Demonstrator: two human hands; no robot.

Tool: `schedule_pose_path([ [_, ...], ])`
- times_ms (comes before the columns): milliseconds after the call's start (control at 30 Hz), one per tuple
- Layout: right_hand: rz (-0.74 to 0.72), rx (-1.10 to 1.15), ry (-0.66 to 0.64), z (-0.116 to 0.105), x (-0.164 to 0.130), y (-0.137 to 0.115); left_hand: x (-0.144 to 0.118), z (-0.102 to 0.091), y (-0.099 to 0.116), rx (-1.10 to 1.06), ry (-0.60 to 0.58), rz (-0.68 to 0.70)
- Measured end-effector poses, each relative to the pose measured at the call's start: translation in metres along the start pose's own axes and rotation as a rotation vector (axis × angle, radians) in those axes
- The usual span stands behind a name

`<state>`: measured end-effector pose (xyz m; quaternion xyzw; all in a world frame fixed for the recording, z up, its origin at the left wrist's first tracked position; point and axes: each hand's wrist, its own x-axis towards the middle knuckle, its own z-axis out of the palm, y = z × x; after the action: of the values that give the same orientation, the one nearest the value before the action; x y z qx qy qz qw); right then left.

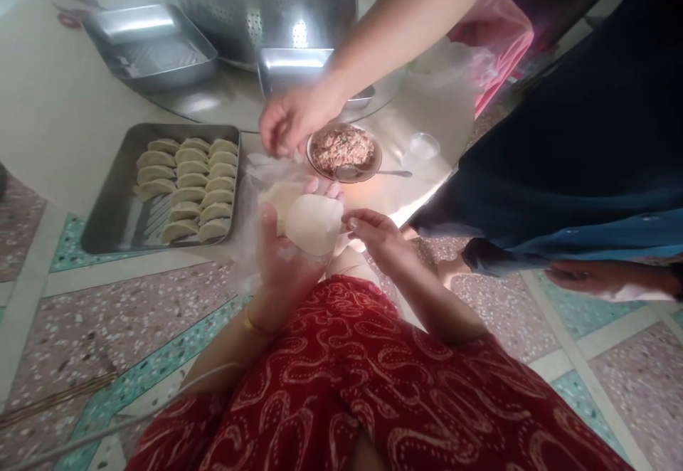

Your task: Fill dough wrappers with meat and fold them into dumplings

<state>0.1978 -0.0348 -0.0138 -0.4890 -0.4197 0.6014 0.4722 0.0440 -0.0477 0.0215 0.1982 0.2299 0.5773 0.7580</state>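
Note:
A round, pale dumpling wrapper point(314, 223) rests across the fingers of my left hand point(282, 265), whose thumb points up beside it. At the wrapper's right edge, the fingertips of my right hand point(378, 240) are pinched together on the rim. Just beyond my hands stands a bowl of minced filling point(343, 147), with a spoon point(392, 172) lying in it. Another pale wrapper or dough stack point(280, 197) shows partly behind my left hand. To the left, a metal tray point(114, 200) holds several folded dumplings point(191, 179) in rows.
Another person's hand point(299, 119) reaches in from the upper right, beside the bowl. Two more metal trays point(152, 76) point(277, 87) and a large perforated metal vessel point(261, 1) stand behind. A small clear cup point(423, 147) and a pink bag point(506, 37) are at right.

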Motion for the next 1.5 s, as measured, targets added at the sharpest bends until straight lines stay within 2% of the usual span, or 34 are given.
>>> schedule_pose_path([
  [167,0.135,0.116,0.021,0.001,-0.004,0.000,-0.002,-0.003,-0.004,-0.080,-0.006,-0.088],
  [533,0.277,0.254,-0.004,-0.002,-0.009,0.005,0.002,-0.004,-0.013,-0.189,0.049,-0.138],
  [833,0.229,0.215,0.037,-0.004,-0.009,0.006,0.003,-0.003,-0.014,-0.209,0.116,-0.229],
  [1033,0.157,0.165,0.066,0.000,-0.010,0.009,0.006,0.001,-0.014,-0.267,0.259,-0.230],
  [1233,0.141,0.125,0.109,0.002,-0.008,0.009,0.006,-0.001,-0.016,-0.277,0.205,-0.211],
  [1500,0.126,0.141,0.129,0.005,-0.013,0.008,0.007,-0.003,-0.014,-0.315,0.190,-0.190],
])
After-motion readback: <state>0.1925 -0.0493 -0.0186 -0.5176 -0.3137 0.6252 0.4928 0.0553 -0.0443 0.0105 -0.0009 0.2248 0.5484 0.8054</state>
